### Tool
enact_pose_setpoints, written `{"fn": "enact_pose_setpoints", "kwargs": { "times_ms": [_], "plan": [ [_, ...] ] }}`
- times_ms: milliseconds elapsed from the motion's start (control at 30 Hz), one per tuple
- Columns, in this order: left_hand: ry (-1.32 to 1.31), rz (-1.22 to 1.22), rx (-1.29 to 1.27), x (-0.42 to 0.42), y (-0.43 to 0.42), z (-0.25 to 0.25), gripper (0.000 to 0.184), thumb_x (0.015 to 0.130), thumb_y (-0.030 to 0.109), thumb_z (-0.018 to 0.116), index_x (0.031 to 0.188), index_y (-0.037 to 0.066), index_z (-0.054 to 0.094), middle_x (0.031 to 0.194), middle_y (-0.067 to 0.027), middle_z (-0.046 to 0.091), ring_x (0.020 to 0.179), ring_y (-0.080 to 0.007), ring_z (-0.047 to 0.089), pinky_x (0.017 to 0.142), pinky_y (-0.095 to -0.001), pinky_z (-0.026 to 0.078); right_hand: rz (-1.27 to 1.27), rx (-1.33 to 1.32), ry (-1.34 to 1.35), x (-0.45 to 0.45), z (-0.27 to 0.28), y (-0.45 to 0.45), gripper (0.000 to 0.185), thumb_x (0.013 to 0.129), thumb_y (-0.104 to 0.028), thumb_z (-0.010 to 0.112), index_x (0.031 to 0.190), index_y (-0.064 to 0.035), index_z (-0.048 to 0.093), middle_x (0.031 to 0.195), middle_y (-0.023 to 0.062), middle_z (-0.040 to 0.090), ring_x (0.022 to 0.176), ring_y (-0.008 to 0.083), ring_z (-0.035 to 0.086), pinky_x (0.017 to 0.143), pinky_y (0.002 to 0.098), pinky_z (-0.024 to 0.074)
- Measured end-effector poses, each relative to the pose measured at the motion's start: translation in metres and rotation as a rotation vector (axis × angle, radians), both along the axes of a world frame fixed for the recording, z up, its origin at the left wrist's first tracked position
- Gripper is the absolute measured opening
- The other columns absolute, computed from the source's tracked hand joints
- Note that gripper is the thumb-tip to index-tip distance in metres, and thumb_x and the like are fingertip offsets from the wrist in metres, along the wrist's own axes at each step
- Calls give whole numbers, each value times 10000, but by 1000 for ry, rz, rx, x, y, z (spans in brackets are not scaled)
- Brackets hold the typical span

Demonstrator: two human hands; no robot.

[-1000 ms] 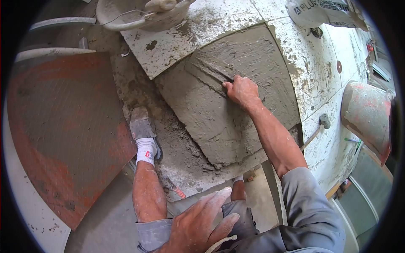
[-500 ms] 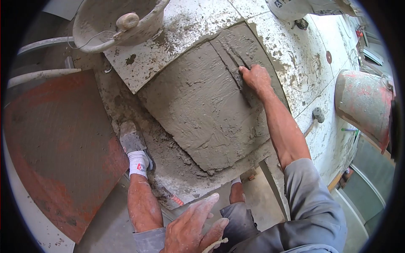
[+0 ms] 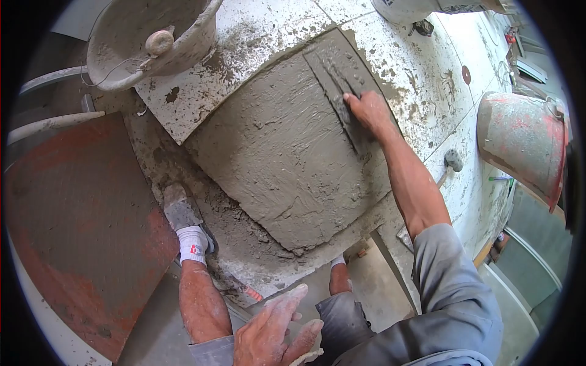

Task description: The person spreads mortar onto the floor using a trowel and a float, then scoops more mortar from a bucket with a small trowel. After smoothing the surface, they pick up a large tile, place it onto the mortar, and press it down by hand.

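Observation:
My right hand point(image 3: 370, 111) is closed around the grip of a long, mortar-coated plastering trowel point(image 3: 325, 74). Its flat blade rests on a wide bed of wet grey mortar point(image 3: 256, 146), close to the bed's right edge. Most of the grip is hidden under my fingers. Low in the view, my left hand point(image 3: 268, 329) is held up with its fingers stretched out and nothing in it. A whitish dusting covers its fingers.
A mortar-smeared tub point(image 3: 204, 36) stands at upper left, above a reddish-brown board point(image 3: 79, 232) coated with mortar. At right are a dirty bucket point(image 3: 519, 143) and a mallet-like tool point(image 3: 453, 160). My socked foot point(image 3: 193, 243) is beside the mortar's left edge.
The camera view has shifted, so the surroundings appear farther left. Relative to the mortar bed, my right hand and the trowel have moved slightly rightward. My left hand remains raised and open.

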State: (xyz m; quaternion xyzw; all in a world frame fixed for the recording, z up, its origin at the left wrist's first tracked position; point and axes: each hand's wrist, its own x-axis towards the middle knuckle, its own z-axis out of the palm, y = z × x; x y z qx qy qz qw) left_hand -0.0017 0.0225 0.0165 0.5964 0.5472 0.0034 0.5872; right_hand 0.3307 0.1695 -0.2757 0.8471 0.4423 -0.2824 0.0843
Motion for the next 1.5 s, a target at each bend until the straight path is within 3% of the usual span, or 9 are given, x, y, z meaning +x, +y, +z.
{"fn": "enact_pose_setpoints", "kwargs": {
  "times_ms": [200, 433, 633, 733, 1033, 1100, 1233, 1300, 1500],
  "plan": [
    [1, 40, -47, -5, 8, 5, 436, 845, 190, 679, 1229, 30, 550, 1046, -167, 625, 856, -282, 628, 733, -345, 518, 13, 41, 106, 14, 29, -33, 601, 816, -525, 585, 843, 68, 680, 788, 270, 656, 765, 381, 652, 749, 450, 488],
    [10, 3, -1, -2, 2, 3, 444, 841, 209, 683, 1225, 30, 550, 1022, -166, 625, 830, -282, 628, 698, -348, 522, 82, 68, -9, 30, 15, 16, 581, 817, -524, 579, 818, 46, 691, 757, 246, 664, 745, 358, 660, 725, 434, 494],
    [-33, 4, 34, -7, -3, -1, 471, 844, 224, 675, 1252, 40, 531, 1061, -166, 611, 847, -278, 627, 686, -348, 524, -84, -73, 248, -6, 16, 16, 549, 822, -474, 608, 887, 67, 669, 782, 249, 666, 780, 349, 666, 762, 431, 495],
    [-20, 68, -181, -9, -6, 1, 478, 853, 238, 661, 1264, 39, 521, 1099, -173, 600, 876, -288, 617, 734, -360, 520, 160, 11, 203, -25, 1, 2, 565, 820, -485, 594, 876, 73, 666, 855, 290, 651, 861, 402, 650, 791, 460, 491],
    [-153, 90, 2, -1, -2, -3, 542, 855, 317, 659, 1296, 50, 495, 1213, -212, 567, 1083, -311, 592, 895, -380, 483, 336, -103, 273, -137, 5, -38, 529, 847, -480, 584, 937, 31, 682, 914, 255, 667, 910, 386, 652, 829, 453, 507],
    [-33, 33, -271, 4, 15, 7, 531, 853, 284, 680, 1262, -8, 508, 1109, -175, 611, 825, -219, 647, 679, -315, 538, 426, -131, 293, -169, 8, -39, 511, 851, -473, 588, 941, 20, 687, 919, 238, 674, 916, 377, 654, 829, 445, 512],
    [-19, 9, -70, -3, -13, -14, 498, 844, 230, 676, 1250, -8, 513, 1084, -160, 617, 826, -213, 646, 681, -318, 530, 683, -213, 342, -199, 12, -58, 457, 853, -440, 604, 931, 0, 699, 913, 195, 688, 898, 348, 667, 797, 421, 530],
    [40, 44, 6, -5, -17, -19, 443, 853, 198, 654, 1205, -36, 519, 1071, -208, 619, 921, -328, 645, 777, -375, 528, 737, -224, 340, -199, 14, -75, 439, 851, -429, 610, 928, -6, 702, 908, 186, 691, 888, 338, 672, 780, 416, 536],
    [58, 73, 113, 4, -38, -32, 443, 836, 153, 651, 1226, -16, 525, 1002, -163, 625, 740, -227, 633, 657, -321, 510, 962, -469, 377, -157, 23, -167, 370, 831, -397, 635, 874, -40, 718, 879, 159, 699, 847, 315, 683, 738, 412, 547]
  ]
}}
